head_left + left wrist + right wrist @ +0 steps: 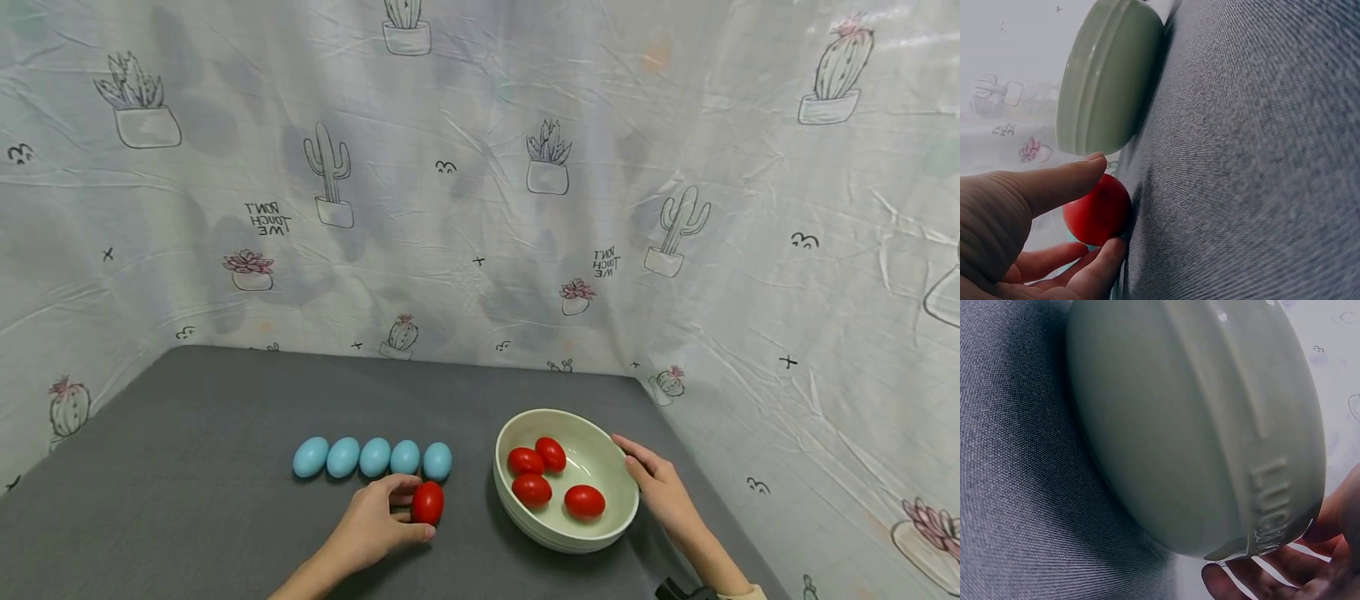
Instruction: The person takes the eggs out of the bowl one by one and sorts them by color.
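My left hand (382, 521) pinches a red egg (428, 503) between thumb and fingers, low at the tabletop. In the left wrist view, the thumb lies along one side of the red egg (1099, 211) and the fingertips on the other. My right hand (663, 492) holds the right side of a pale green bowl (555, 537), thumb at the rim. The right wrist view shows its fingertips against the outer wall of the bowl (1166, 425). Inside the bowl lie several red eggs (584, 502), one apart from a cluster.
Several light blue eggs (375, 457) stand in a row just beyond my left hand. Under everything is a dark grey cloth-covered table (187, 500). A pale curtain (480, 208) printed with cacti hangs behind it and along its sides.
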`<action>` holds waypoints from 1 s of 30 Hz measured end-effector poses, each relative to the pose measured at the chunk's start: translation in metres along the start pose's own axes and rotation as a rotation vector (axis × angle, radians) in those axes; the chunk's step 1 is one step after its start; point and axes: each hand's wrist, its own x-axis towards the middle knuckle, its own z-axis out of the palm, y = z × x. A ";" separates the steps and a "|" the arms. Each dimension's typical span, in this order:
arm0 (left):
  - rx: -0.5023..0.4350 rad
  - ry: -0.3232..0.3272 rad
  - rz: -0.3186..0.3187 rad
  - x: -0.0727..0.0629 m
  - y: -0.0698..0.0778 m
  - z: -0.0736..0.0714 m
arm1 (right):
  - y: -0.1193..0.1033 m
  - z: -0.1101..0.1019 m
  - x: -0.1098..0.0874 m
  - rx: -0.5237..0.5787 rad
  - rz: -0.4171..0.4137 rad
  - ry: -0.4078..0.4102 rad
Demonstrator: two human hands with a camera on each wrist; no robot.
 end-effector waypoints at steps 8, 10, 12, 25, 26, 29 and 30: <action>0.004 -0.005 -0.008 0.001 0.000 -0.002 | -0.001 0.000 0.001 0.006 0.013 -0.002; 0.002 -0.007 -0.006 0.001 0.001 -0.003 | 0.000 0.000 0.001 0.006 0.006 -0.002; -0.003 -0.010 -0.003 0.001 0.002 -0.004 | 0.000 0.001 0.001 0.005 -0.002 -0.001; -0.002 0.000 0.007 0.000 0.015 -0.015 | 0.002 0.000 0.002 -0.011 -0.007 0.000; 0.002 0.009 0.006 0.000 0.019 -0.017 | 0.002 0.000 0.002 -0.012 -0.007 -0.001; 0.001 0.055 0.015 0.000 0.032 -0.022 | 0.001 -0.001 0.003 -0.020 -0.009 0.001; 0.001 0.066 0.025 0.001 0.038 -0.023 | 0.001 0.000 0.003 -0.020 -0.007 0.000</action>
